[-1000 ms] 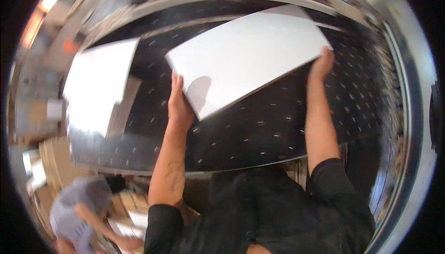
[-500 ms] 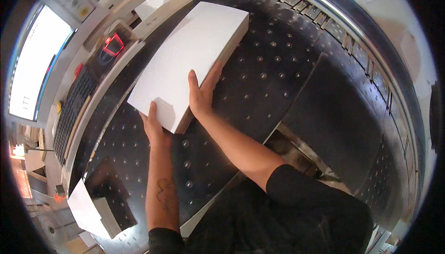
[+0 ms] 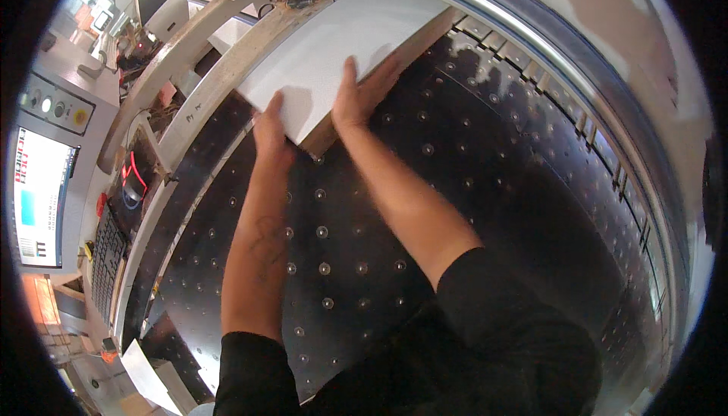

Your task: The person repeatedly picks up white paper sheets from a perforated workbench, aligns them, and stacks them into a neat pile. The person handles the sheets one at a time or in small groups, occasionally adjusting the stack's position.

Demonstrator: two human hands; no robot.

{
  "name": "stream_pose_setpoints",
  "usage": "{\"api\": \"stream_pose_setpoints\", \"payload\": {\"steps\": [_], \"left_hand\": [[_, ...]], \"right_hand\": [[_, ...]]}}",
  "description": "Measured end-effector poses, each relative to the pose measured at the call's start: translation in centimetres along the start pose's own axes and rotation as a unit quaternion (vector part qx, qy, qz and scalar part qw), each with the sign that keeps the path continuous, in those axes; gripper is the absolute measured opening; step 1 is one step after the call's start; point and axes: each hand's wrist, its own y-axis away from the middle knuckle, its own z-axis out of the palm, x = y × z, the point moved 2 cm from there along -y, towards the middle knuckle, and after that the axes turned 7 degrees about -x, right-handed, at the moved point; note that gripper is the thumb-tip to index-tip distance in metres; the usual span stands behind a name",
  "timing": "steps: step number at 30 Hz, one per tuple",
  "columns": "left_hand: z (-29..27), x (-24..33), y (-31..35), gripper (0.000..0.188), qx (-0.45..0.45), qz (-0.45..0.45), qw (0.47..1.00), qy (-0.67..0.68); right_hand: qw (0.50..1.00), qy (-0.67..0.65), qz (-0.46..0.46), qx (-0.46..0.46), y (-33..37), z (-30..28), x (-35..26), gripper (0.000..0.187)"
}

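Observation:
A thick stack of white sheets [image 3: 326,52] lies on the black table [image 3: 485,204], which is dotted with small round metal studs. Its far end reaches up to a metal bar, and its left long side runs along a pale rail. At the near left corner, my left hand [image 3: 273,131] grips the stack with the thumb on top; its other fingers are mostly hidden. My right hand [image 3: 362,97] presses against the right long side, thumb over the top edge and fingers stretched along the side.
The curved metal bar [image 3: 500,25] and a slotted strip [image 3: 561,94] bound the far right. On the left are a pale rail [image 3: 220,101], a keyboard [image 3: 108,264], a red-lit mouse [image 3: 134,181] and a screen [image 3: 42,196]. White sheets [image 3: 148,378] lie at the lower left.
Both hands have moved the stack away from me, up to the metal bar and the left rail. My view has shifted, and the screen shows different content.

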Motion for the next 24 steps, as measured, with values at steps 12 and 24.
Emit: {"api": "stream_pose_setpoints", "payload": {"steps": [12,24], "left_hand": [[18.0,-6.5,-12.7,0.086,0.026,0.088,0.995,-0.046],[20.5,-6.8,-12.9,0.114,0.084,0.075,0.989,-0.091]], "right_hand": [[0.980,-0.172,-0.098,-0.022,-22.2,-4.1,5.1,0.082],[0.971,-0.137,-0.184,-0.069,-21.5,-5.7,5.7,0.100]]}}
